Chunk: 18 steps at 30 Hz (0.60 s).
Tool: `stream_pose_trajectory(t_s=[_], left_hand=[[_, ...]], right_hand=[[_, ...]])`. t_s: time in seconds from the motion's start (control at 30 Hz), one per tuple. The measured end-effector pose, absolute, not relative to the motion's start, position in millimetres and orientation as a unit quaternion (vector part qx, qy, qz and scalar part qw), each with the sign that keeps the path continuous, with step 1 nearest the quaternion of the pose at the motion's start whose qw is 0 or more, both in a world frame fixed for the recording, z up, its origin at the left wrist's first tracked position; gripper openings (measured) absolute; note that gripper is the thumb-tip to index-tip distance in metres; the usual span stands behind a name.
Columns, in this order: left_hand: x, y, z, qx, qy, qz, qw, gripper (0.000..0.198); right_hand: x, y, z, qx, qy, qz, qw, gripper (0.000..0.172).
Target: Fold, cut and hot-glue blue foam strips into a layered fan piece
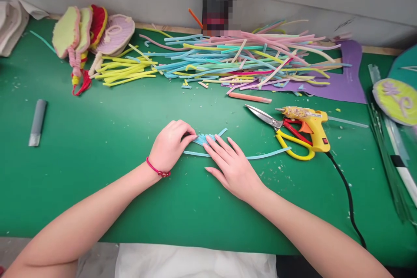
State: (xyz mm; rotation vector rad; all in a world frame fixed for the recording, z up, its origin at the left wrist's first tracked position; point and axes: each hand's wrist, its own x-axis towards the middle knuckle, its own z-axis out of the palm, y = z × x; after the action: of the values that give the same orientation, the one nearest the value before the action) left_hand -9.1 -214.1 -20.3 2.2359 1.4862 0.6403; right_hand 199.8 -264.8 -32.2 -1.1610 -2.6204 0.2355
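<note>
A small light-blue piece made of fuzzy strips point(202, 139) lies on the green table between my hands. My left hand point(169, 144) pinches its left end between thumb and fingers; a red bead bracelet is on that wrist. My right hand point(231, 166) lies flat with its fingers stretched, the fingertips resting on the right part of the piece. A long light-blue strip point(269, 155) runs beneath my right hand and sticks out to the right, reaching the scissors' yellow handle.
Open scissors point(264, 115) and a yellow glue gun point(317, 126) with a black cord lie to the right. Coloured strips point(208, 58) are heaped at the back, beside finished fan shapes point(112, 34). A grey tube point(38, 122) lies left.
</note>
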Motion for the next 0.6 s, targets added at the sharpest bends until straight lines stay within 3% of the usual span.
stream_pose_trajectory(t_s=[0.2,0.37,0.47,0.6], left_hand=[[-67,-194,-8,0.778,0.599,0.188,0.022,0.019],[-111,-179,0,0.700,0.696,0.159,-0.023,0.018],[-118,-180,1,0.704,0.686,0.177,-0.040,0.035],[-118,-181,-1,0.692,0.686,0.205,-0.093,0.015]], right_hand=[[199,-265,-32,-0.399,-0.905,0.070,0.133,0.048],[200,-265,-32,-0.401,-0.905,0.068,0.127,0.047],[200,-265,-31,-0.400,-0.905,0.065,0.128,0.047],[199,-265,-31,-0.400,-0.905,0.065,0.127,0.047]])
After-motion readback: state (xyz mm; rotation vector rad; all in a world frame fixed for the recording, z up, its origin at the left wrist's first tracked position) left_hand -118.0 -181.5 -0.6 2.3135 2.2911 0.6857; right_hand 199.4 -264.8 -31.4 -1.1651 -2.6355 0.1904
